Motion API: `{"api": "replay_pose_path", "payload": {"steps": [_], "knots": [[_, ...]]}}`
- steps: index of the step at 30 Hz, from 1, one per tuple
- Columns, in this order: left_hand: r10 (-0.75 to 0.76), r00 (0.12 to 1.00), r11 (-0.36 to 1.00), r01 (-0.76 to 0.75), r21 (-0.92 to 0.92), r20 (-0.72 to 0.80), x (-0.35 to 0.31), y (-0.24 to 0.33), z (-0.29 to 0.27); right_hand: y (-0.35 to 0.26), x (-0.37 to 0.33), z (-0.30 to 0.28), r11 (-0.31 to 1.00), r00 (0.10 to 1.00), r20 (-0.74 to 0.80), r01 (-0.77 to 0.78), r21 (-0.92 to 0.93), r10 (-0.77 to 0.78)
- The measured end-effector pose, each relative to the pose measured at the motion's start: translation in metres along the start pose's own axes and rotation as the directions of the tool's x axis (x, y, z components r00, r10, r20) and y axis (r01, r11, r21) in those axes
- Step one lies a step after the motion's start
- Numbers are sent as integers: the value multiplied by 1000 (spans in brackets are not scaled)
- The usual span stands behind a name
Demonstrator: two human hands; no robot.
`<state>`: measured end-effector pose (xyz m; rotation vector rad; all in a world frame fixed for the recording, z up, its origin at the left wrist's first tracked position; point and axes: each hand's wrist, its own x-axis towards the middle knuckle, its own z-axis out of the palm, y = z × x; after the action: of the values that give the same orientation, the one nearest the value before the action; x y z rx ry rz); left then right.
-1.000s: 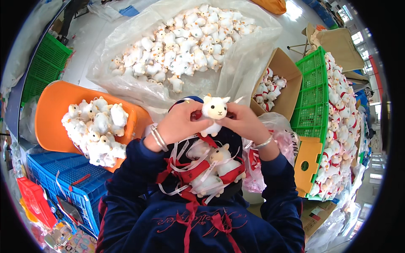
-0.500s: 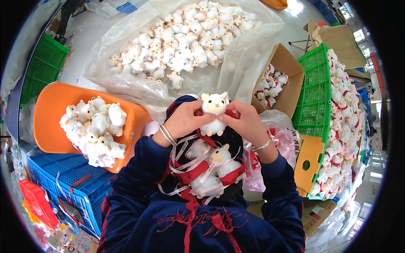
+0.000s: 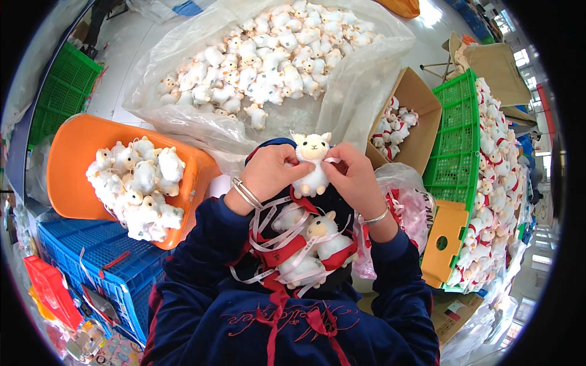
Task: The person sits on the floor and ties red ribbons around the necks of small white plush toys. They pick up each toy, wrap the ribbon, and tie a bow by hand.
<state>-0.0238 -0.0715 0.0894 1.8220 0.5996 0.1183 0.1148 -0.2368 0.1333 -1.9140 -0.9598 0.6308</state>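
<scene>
A small white plush lamb (image 3: pixel 311 174) is upright, face toward me, between my two hands above my lap. My left hand (image 3: pixel 268 174) is closed on its left side, with a bit of red showing at the fingertips. On the other side my right hand (image 3: pixel 354 175) pinches a white ribbon (image 3: pixel 332 160) beside the toy's neck, its thumb close to the body. Below them, on dark cloth in my lap, lie several more plush lambs (image 3: pixel 322 227) with red scarves (image 3: pixel 339 258) and loose white printed ribbons (image 3: pixel 268 246). The far ends of the pinched ribbon are hidden.
Ahead, a big clear plastic sheet (image 3: pixel 146 91) holds a heap of white lambs. An orange tub (image 3: pixel 73 165) of lambs stands left, above a blue crate (image 3: pixel 91 244). To the right are a cardboard box (image 3: pixel 421 104), a green crate (image 3: pixel 452 140) and piled scarfed lambs (image 3: pixel 494 183).
The red cloth near my right fingers has gone from sight, and a white ribbon now shows there. My right hand has shifted slightly; the lamb remains held upright.
</scene>
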Motion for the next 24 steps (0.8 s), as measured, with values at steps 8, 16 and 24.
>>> {"api": "replay_pose_path", "payload": {"steps": [8,16,24], "knots": [[90,987,948,-43,-314,136,-2,-11,-9,-2,-3,10,975,977,-100,171,-140,-186],[131,985,965,-153,-212,-116,-9,1,0,5,7,12,820,859,-77,453,-349,-507],[25,995,952,-54,-302,-99,-10,7,3,12,11,6,905,911,55,413,-101,-409]]}}
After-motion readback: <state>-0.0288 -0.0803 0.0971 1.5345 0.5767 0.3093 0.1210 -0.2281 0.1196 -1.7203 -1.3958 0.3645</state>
